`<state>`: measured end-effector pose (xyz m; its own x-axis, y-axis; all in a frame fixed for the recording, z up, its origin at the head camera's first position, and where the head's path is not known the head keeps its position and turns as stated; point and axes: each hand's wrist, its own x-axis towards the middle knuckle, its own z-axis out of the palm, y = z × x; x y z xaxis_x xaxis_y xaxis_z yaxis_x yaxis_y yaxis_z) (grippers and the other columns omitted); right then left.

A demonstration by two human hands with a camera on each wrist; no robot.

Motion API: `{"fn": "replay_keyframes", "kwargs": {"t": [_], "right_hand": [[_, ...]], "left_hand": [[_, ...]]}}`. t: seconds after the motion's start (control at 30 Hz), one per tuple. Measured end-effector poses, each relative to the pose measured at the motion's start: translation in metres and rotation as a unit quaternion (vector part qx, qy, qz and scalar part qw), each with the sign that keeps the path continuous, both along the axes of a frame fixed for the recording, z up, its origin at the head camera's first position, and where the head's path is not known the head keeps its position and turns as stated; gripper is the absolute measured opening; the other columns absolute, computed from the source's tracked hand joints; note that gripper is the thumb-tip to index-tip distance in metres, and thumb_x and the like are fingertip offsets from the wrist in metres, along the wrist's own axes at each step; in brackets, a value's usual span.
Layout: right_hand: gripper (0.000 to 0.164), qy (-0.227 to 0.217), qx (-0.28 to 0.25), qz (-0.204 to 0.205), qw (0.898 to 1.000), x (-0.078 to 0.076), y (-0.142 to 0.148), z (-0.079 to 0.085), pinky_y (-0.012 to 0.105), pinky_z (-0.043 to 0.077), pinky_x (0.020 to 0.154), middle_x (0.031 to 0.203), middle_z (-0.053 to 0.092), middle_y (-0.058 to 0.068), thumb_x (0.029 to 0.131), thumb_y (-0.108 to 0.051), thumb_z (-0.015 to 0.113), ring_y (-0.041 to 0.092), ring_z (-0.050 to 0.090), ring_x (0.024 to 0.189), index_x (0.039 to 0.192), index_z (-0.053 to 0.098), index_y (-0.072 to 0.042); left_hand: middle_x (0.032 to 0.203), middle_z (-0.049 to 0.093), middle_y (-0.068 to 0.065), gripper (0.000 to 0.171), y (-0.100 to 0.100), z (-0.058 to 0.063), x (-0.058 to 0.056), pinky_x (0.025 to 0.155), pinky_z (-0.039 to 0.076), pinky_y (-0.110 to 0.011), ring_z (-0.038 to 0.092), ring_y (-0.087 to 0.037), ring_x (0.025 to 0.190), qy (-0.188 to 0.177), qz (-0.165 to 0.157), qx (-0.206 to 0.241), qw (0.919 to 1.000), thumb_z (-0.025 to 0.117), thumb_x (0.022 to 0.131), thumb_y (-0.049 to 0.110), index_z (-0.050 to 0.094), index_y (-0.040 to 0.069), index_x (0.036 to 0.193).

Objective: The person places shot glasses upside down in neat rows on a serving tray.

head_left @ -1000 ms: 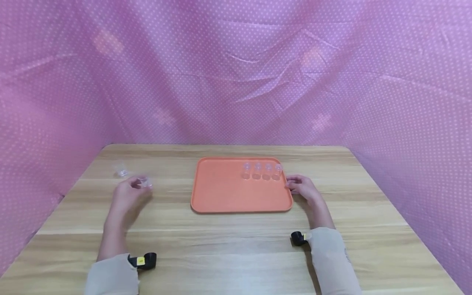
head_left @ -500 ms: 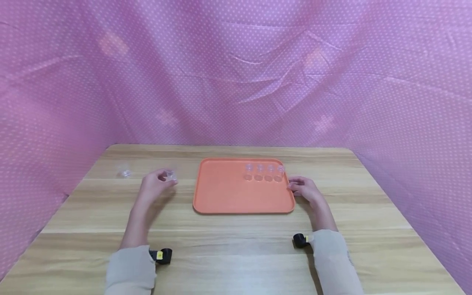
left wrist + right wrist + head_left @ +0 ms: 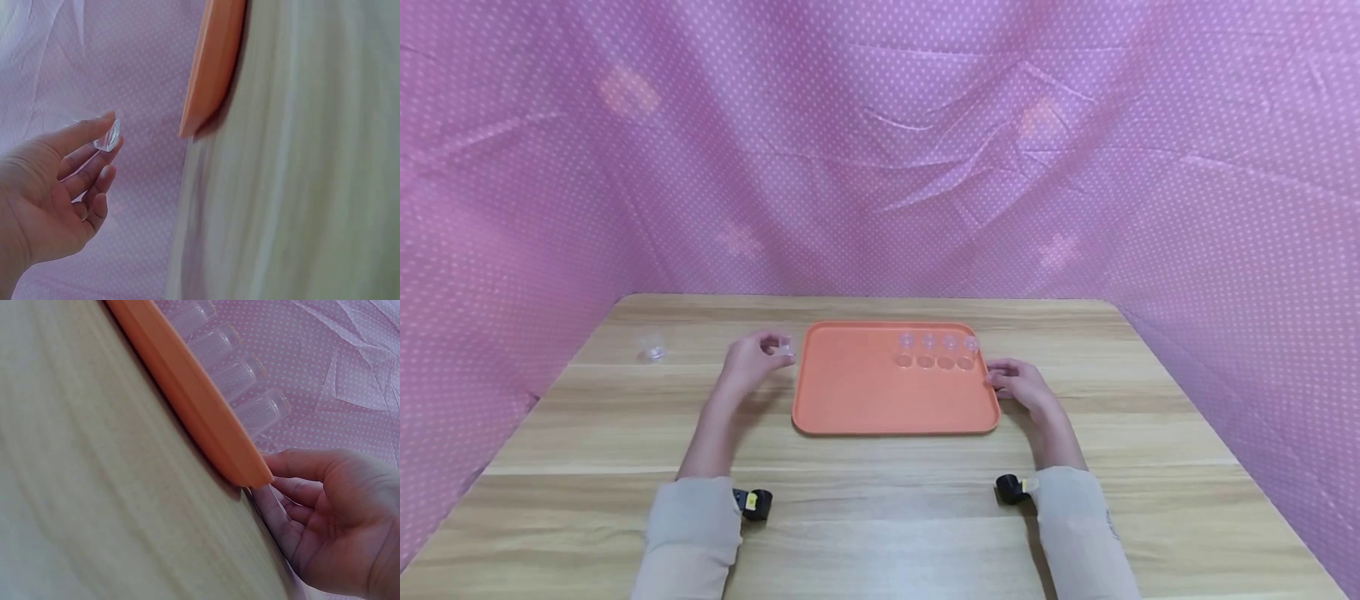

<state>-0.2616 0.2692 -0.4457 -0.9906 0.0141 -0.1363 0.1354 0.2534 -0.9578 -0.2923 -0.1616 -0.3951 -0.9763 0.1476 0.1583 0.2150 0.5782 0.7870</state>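
Observation:
My left hand [image 3: 752,360] pinches a small clear cup [image 3: 109,136] between thumb and fingers, just off the left edge of the orange tray [image 3: 865,392]. In the left wrist view the cup's thick, shiny end points toward the tray, and the other fingers are loosely bent. My right hand [image 3: 1021,385] grips the tray's right edge; the right wrist view shows one finger at the rim and another lower down by the table. Several matching clear cups [image 3: 259,412] stand in a row on the tray's right back part.
One more clear cup [image 3: 656,352] is on the wooden table [image 3: 880,500] at the far left. Pink dotted cloth [image 3: 880,167] hangs behind the table and along both sides. A black wrist camera [image 3: 758,505] sits at the left cuff, another wrist camera [image 3: 1011,489] at the right.
My left hand has carried the clear cup rightward from the left part of the table to beside the tray's left edge. The right hand stays at the tray's right edge.

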Motion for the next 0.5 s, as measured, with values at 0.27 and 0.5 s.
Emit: {"fn": "replay_keyframes", "kwargs": {"t": [0.27, 0.5], "right_hand": [[0.041, -0.003, -0.005, -0.001, 1.000, 0.000, 0.000, 0.001, 0.026, 0.051, 0.073, 0.106, 0.058, 0.019, 0.090, -0.003, 0.055, 0.010, 0.059, 0.081, 0.125, 0.043, 0.014], [0.042, 0.001, -0.007, 0.001, 1.000, 0.001, 0.000, 0.003, 0.026, 0.051, 0.074, 0.109, 0.056, 0.022, 0.091, -0.003, 0.054, 0.011, 0.059, 0.082, 0.126, 0.041, 0.014]], "left_hand": [[0.104, 0.062, -0.016, 0.034, 0.026, 0.004, -0.007, 0.084, 0.044, -0.040, 0.052, -0.030, 0.096, 0.001, -0.014, 0.010, 0.9999, 0.071, 0.078, 0.007, 0.061, -0.002, 0.108], [0.102, 0.062, -0.015, 0.032, 0.047, 0.006, -0.014, 0.082, 0.045, -0.037, 0.054, -0.028, 0.094, 0.009, -0.029, 0.008, 0.9995, 0.072, 0.077, 0.008, 0.062, -0.002, 0.106]]}}
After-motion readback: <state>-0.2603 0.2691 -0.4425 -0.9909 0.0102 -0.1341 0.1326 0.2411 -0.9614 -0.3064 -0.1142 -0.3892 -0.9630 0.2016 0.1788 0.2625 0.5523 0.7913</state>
